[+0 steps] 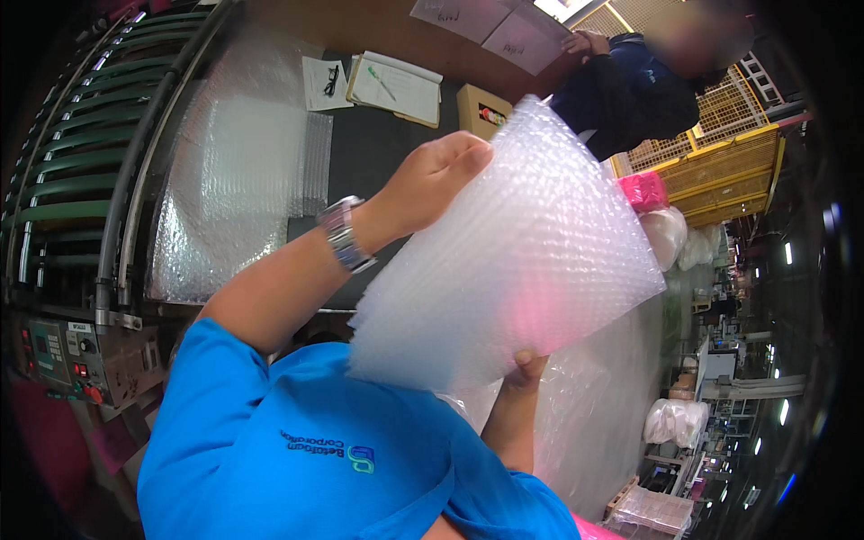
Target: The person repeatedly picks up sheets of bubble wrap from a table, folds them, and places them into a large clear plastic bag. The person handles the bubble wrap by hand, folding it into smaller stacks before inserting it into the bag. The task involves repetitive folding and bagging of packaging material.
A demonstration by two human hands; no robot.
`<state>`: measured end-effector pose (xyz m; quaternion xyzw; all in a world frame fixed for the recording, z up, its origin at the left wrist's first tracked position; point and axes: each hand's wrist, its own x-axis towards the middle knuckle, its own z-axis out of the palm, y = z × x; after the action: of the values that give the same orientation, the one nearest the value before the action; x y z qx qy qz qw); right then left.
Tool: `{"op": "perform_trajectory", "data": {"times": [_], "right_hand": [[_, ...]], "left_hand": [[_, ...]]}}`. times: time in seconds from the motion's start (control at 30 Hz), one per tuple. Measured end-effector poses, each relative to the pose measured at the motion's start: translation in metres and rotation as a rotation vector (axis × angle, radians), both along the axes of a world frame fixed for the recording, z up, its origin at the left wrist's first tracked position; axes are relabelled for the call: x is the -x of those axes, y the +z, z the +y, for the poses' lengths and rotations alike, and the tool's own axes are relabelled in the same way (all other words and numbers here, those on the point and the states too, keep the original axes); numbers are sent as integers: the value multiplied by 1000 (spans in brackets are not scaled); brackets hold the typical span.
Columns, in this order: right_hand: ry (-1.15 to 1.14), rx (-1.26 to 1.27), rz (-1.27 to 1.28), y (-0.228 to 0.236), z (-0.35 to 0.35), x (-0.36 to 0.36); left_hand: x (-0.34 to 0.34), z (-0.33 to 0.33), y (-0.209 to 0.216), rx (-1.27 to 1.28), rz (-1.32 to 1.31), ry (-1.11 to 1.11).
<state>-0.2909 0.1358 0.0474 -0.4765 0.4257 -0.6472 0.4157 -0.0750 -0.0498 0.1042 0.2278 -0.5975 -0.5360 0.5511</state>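
A stack of clear bubble wrap sheets (540, 207) is held up in front of my chest, slanted, its layered edges showing at the lower left. My left hand (441, 175), with a metal watch on the wrist, is closed on the stack's upper left edge. At the lower edge my right hand (528, 367) grips the same stack, thumb on the near face; its other fingers are hidden behind the sheets. Pink shows through the lower middle of the wrap. More bubble wrap (238, 171) lies on the dark table (360, 166) to the left.
At the table's back are a clipboard with papers and a pen (394, 88), dark glasses (332, 81) on a sheet, and a small cardboard box (483, 110). A roller conveyor (99, 126) and control box (85, 360) stand left. Another person (621, 94) stands across, near a yellow fence (711, 171).
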Motion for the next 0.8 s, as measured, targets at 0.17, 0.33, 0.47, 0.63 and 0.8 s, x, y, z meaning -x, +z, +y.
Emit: {"op": "perform_trajectory", "data": {"times": [0.17, 0.33, 0.47, 0.63, 0.8], "right_hand": [[-78, -81, -95, 7, -4, -21], [-107, -111, -179, -2, -3, -18], [-87, -185, -127, 2, -3, -24], [-68, -198, -127, 10, -5, -37], [-9, -176, -199, 4, -8, -34]], "left_hand": [[16, -34, -5, 61, 58, 468], [10, -26, -13, -141, 50, 268], [11, -13, -13, 5, -187, 80], [12, -15, -22, 178, -204, 280], [-5, -38, -36, -488, 291, 218]]}}
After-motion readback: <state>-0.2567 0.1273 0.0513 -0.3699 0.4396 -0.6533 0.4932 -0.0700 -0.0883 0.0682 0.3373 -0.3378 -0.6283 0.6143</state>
